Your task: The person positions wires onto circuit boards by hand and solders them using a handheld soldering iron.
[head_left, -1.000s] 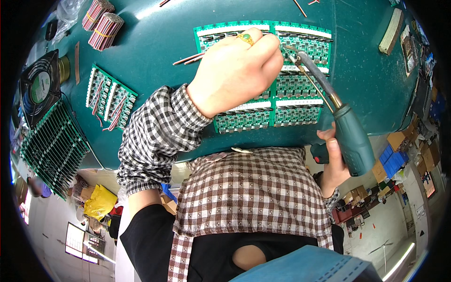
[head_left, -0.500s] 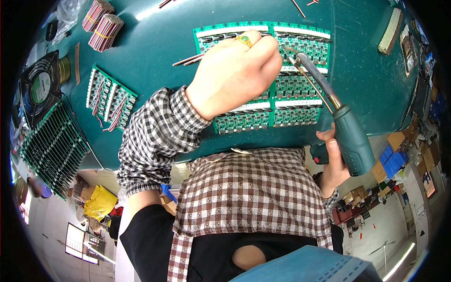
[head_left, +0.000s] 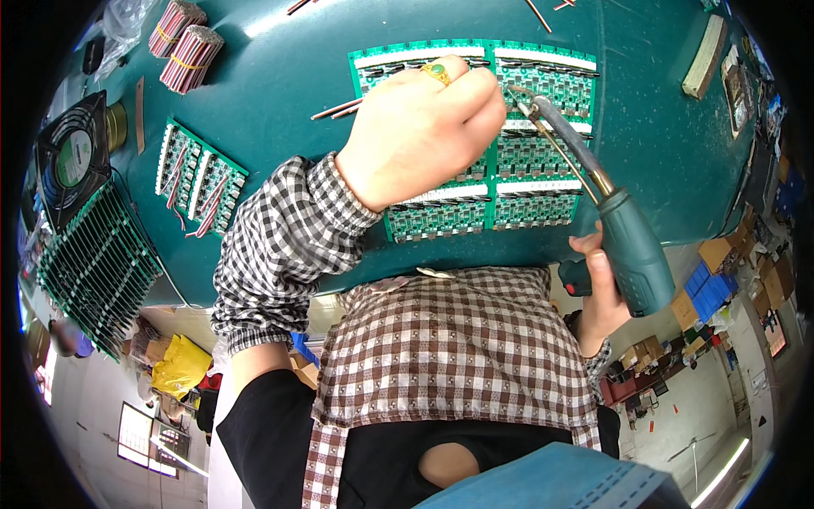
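My left hand point(head_left: 424, 131), with a green-stoned ring, is closed over the upper part of a panel of green circuit boards point(head_left: 538, 208). Thin red-brown wires point(head_left: 335, 110) stick out from under its left side; the pinching fingertips are hidden behind the knuckles. My right hand point(head_left: 602, 293) grips a dark green soldering gun point(head_left: 640, 254) at the right, below the table's near edge. The gun's bent metal tip and thin feed tube reach up and left to the board, close beside my left fingers.
At the left lie two smaller boards point(head_left: 199, 178) with wires attached. Behind them stand banded wire bundles point(head_left: 191, 59), a black fan point(head_left: 72, 157) and a stack of boards point(head_left: 97, 263). Loose wires point(head_left: 538, 15) lie at the far edge, and a pale bar point(head_left: 705, 55) at the far right.
My left hand has shifted very slightly left and turned a little. The soldering gun's tip has moved a touch to the left; otherwise the scene is the same.
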`<state>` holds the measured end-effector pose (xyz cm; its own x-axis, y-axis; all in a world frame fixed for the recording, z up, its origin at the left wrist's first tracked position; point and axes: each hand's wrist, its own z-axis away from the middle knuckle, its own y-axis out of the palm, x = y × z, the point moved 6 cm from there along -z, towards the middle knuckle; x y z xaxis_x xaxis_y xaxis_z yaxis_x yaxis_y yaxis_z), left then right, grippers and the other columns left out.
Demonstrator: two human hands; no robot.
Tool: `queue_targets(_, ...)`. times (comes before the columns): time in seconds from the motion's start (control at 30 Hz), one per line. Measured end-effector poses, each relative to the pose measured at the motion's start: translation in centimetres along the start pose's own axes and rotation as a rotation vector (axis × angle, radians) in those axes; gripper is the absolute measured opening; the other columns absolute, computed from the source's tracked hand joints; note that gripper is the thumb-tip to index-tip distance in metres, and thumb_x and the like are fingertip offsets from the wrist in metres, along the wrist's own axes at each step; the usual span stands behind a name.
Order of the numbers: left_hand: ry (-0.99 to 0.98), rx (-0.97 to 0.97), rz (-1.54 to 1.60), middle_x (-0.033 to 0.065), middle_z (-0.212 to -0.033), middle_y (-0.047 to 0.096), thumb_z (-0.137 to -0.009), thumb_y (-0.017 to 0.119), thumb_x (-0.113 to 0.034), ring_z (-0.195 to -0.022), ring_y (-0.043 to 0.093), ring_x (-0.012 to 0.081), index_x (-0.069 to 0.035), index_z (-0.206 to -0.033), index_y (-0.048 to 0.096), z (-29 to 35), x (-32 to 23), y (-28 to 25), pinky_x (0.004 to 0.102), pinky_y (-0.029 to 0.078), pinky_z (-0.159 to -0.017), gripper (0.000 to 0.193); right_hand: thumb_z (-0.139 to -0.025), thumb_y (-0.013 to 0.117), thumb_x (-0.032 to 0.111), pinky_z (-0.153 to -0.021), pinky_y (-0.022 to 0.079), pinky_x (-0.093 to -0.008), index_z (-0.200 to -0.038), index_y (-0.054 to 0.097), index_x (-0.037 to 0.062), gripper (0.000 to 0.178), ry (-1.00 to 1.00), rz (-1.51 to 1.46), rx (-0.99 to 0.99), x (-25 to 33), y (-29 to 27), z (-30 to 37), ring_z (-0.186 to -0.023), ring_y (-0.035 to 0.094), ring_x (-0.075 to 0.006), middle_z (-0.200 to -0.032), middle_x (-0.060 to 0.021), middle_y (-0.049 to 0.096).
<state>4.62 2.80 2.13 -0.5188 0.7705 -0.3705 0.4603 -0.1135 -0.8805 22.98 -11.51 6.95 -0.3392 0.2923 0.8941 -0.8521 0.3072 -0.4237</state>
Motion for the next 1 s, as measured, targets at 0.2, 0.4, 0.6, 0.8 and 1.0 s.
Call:
queue_targets(0.2, 0.044, -0.053, -0.008, -0.0012, -0.084, 0.055, -0.067, 0.067, -0.009, -0.072, 0.058, 0.0125, -0.009, -0.096, 0.068, -0.02, 0.05, -0.25, 0.0258, 0.048, -0.055, 0.03, -0.085, 0.065, 0.006, -0.071, 0.06, -0.0423, -0.115, 0.056, -0.0133, 0.036, -0.01, 0.013, -0.013, 0.04, -0.07, 0.03, -0.075, 0.064, -0.0238, -0.085, -0.0163, 0.063)
queue_targets(0.4, 0.055, -0.084, 0.008, -0.0009, -0.083, 0.055, -0.066, 0.068, -0.008, -0.071, 0.058, 0.0128, -0.009, -0.095, 0.069, -0.05, 0.03, -0.16, 0.0261, 0.048, -0.054, 0.029, -0.085, 0.065, 0.006, -0.07, 0.06, -0.0416, -0.115, 0.057, -0.0131, 0.036, -0.023, 0.022, -0.006, 0.02, -0.06, -0.03, -0.075, 0.064, -0.0237, -0.085, -0.0162, 0.063)
queue_targets(0.6, 0.048, -0.08, -0.005, -0.0007, -0.082, 0.055, -0.067, 0.068, -0.007, -0.071, 0.058, 0.013, -0.009, -0.095, 0.069, -0.05, -0.1, -0.2, 0.0263, 0.048, -0.055, 0.029, -0.084, 0.066, 0.007, -0.07, 0.06, -0.0408, -0.115, 0.057, -0.0125, 0.038, 0.008, 0.01, 0.001, -0.1, -0.01, 0.17, -0.075, 0.064, -0.0234, -0.085, -0.0158, 0.063)
queue_targets(0.8, 0.046, -0.078, 0.001, -0.0006, -0.082, 0.054, -0.066, 0.068, -0.007, -0.071, 0.057, 0.0132, -0.009, -0.095, 0.068, -0.07, 0.02, -0.03, 0.0262, 0.048, -0.055, 0.029, -0.085, 0.066, 0.007, -0.07, 0.06, -0.0411, -0.115, 0.057, -0.0124, 0.037, 0.003, 0.015, 0.004, -0.06, 0.05, -0.02, -0.075, 0.064, -0.0233, -0.085, -0.0155, 0.064)
queue_targets(1.0, 0.034, -0.064, 0.0, -0.0005, -0.082, 0.054, -0.067, 0.067, -0.008, -0.071, 0.057, 0.0133, -0.009, -0.096, 0.068, -0.02, 0.09, 0.0, 0.0263, 0.048, -0.055, 0.029, -0.085, 0.066, 0.007, -0.07, 0.06, -0.0415, -0.115, 0.057, -0.0127, 0.037, 0.0, 0.02, -0.005, 0.02, 0.07, 0.09, -0.075, 0.065, -0.0238, -0.085, -0.016, 0.064)
